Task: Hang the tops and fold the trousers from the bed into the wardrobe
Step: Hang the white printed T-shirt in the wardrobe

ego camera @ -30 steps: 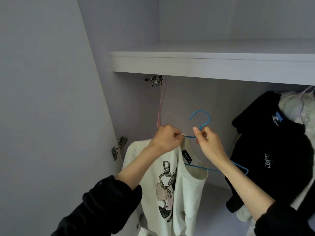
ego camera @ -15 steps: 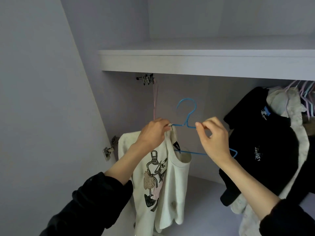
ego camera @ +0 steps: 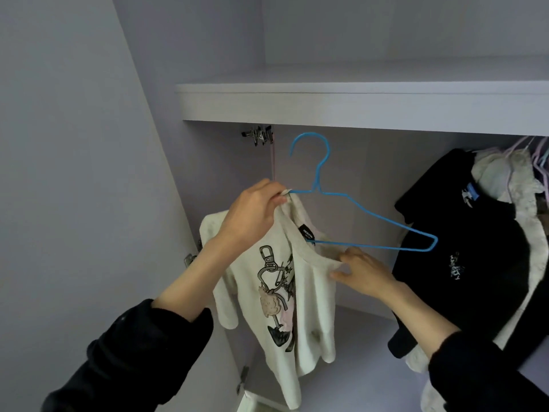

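Note:
A cream T-shirt [ego camera: 309,295] with a printed graphic hangs half on a blue wire hanger [ego camera: 374,217] inside the wardrobe. My left hand [ego camera: 252,215] pinches the shirt's left shoulder together with the hanger's left end, holding both up. My right hand [ego camera: 361,270] is lower, its fingers gripping the right side of the shirt's neckline under the hanger's bottom bar. The hanger's right arm sticks out bare to the right. Its hook points up, below the shelf.
A white shelf [ego camera: 356,105] spans the wardrobe above. A black top [ego camera: 463,251] and pale garments [ego camera: 505,179] hang on the right from several hangers. The open wardrobe door [ego camera: 74,173] stands on the left, with hinges [ego camera: 258,135] at its edge.
My right hand has left the hanger's neck and dropped to the shirt's neckline. The hanger has tilted so its right arm points out free. The view has moved closer.

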Tool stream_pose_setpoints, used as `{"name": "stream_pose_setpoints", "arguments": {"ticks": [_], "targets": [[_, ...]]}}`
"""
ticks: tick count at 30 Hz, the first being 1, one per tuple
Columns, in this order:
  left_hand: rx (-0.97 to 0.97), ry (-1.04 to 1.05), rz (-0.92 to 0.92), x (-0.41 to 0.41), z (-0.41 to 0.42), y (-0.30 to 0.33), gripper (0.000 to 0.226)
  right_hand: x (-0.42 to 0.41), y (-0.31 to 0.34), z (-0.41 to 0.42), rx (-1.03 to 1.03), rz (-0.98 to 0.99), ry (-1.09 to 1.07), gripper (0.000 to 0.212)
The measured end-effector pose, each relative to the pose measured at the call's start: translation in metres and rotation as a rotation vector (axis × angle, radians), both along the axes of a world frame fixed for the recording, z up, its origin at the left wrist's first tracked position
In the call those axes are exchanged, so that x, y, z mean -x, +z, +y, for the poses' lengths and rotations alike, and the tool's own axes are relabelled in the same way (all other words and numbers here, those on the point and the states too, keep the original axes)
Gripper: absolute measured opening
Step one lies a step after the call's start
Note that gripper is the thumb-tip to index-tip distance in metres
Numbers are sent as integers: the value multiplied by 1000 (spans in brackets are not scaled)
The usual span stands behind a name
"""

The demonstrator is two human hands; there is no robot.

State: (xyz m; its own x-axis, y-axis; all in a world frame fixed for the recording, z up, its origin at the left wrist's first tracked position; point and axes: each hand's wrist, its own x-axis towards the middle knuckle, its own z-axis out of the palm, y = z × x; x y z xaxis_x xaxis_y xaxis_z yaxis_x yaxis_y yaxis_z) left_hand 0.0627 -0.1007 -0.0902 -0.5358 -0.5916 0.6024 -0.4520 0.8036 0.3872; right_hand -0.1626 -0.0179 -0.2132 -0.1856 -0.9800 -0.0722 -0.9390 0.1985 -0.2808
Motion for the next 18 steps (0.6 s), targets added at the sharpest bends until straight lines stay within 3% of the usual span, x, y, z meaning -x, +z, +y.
{"name": "stream_pose_setpoints", "arguments": {"ticks": [10,15,18], "targets": [[-68,125,-206,-29,-29,-37,16,67,30,44,101,53,-119,24],[-24,145,-241,-13,-21,-37,20,62,51,45,165,209,-34,21],[-17,111,-225,2,-9,-41,21,46,64,40,315,369,131,21]]}}
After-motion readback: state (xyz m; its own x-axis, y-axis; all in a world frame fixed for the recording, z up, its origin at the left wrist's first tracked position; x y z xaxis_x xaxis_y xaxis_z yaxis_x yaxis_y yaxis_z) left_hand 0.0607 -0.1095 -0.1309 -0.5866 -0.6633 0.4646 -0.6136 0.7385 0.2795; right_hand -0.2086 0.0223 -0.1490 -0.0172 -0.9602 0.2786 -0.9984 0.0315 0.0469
